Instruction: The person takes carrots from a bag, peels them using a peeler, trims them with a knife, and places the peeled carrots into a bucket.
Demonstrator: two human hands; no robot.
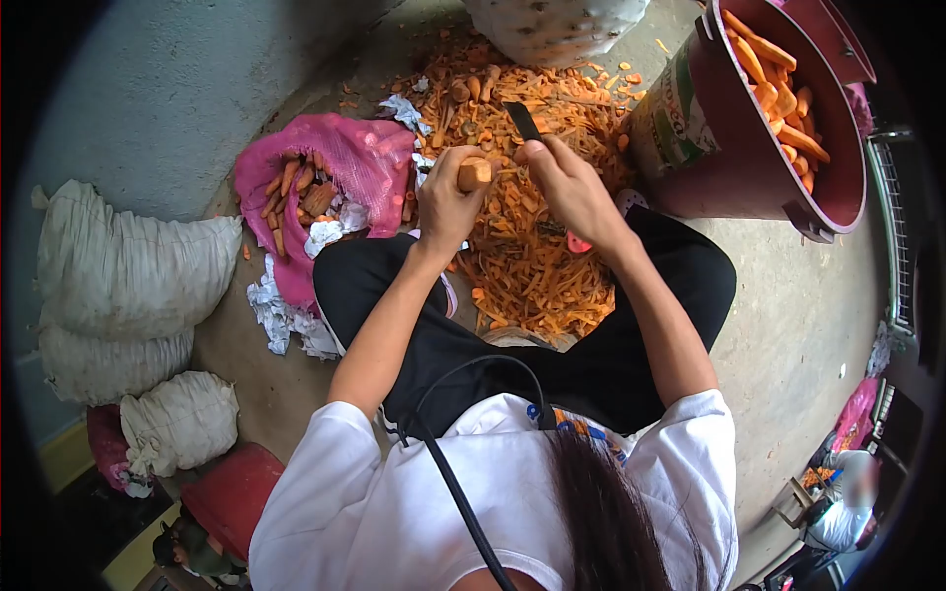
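My left hand (pixel 448 202) is wrapped round a carrot (pixel 475 174), whose pale orange end faces up. Beside it, my right hand (pixel 574 192) grips a knife, its dark blade (pixel 522 121) pointing up and away to the left. The blade and the carrot are apart. Beneath both hands lies a large heap of orange peelings (pixel 540 258). To the left, an open pink mesh sack (pixel 379 163) holds several unpeeled carrots (pixel 289 187). At the upper right, a big maroon bucket (pixel 724 182) contains many peeled carrots (pixel 788 108).
White sacks (pixel 128 261) stand against the wall at left, with a red container (pixel 236 497) below them. Crumpled paper (pixel 286 315) lies by the pink sack. A pale full sack (pixel 557 25) is beyond the peelings. Another person (pixel 843 507) sits at lower right.
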